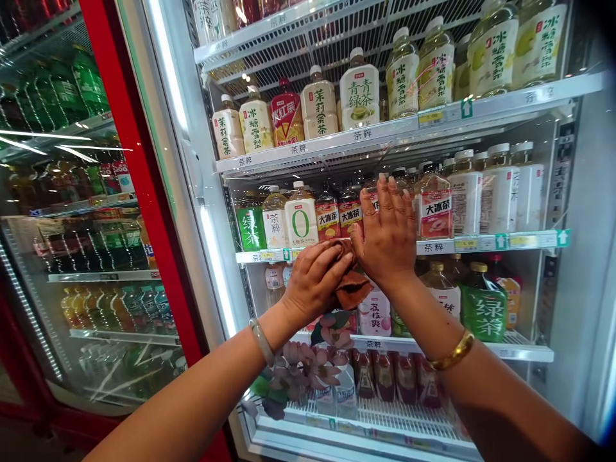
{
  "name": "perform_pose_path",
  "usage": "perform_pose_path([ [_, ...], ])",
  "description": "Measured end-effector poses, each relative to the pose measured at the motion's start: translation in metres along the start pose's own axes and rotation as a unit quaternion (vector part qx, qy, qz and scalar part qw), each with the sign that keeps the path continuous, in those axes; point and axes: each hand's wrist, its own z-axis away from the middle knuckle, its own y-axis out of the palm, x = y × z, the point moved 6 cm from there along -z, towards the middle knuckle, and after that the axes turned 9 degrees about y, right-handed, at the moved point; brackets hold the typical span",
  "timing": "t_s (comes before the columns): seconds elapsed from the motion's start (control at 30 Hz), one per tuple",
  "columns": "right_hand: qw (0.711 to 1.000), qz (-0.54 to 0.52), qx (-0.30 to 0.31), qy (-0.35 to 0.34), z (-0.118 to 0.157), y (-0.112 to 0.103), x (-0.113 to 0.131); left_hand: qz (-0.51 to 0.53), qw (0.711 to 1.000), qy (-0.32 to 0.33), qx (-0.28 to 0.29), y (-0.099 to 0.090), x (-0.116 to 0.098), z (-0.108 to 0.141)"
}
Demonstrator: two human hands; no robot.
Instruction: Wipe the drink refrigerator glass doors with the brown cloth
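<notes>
A clear door pane stands before a drinks cooler; its shelves [394, 131] hold rows of bottles. My left hand [315, 276] is curled over a crumpled brown cloth [353, 285] near the middle of the pane. Just right of it, my right hand [387, 234] lies flat with its fingers stretched upward and holds nothing; its thumb is close to the cloth. Behind my hands are red-labelled tea bottles [328, 215], partly hidden by them. A pale bangle is on my left wrist and a gold one on my right.
Pink flowers with leaves [308, 372] show low in front of the lower shelves. At the left, a red frame [144, 173] borders another cooler with green bottles [89, 80]. A white cooler edge [587, 256] runs down the right side.
</notes>
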Motion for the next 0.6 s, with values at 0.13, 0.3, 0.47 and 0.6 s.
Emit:
perform_pose_path([
  [0.13,1.0,-0.006,0.003,0.001,0.0,-0.001,0.001,-0.008,0.998,0.048,0.028,-0.003,0.022,-0.01],
  [0.3,1.0,-0.023,0.008,0.003,0.0,-0.001,0.001,-0.052,0.985,-0.151,-0.068,-0.008,0.092,-0.044],
  [0.47,1.0,-0.017,0.007,0.001,0.0,-0.001,0.001,-0.042,0.992,-0.103,-0.061,-0.001,0.062,-0.033],
  [0.6,1.0,-0.009,-0.002,-0.004,0.0,-0.001,0.001,-0.014,1.0,0.001,-0.013,-0.006,0.033,-0.008],
])
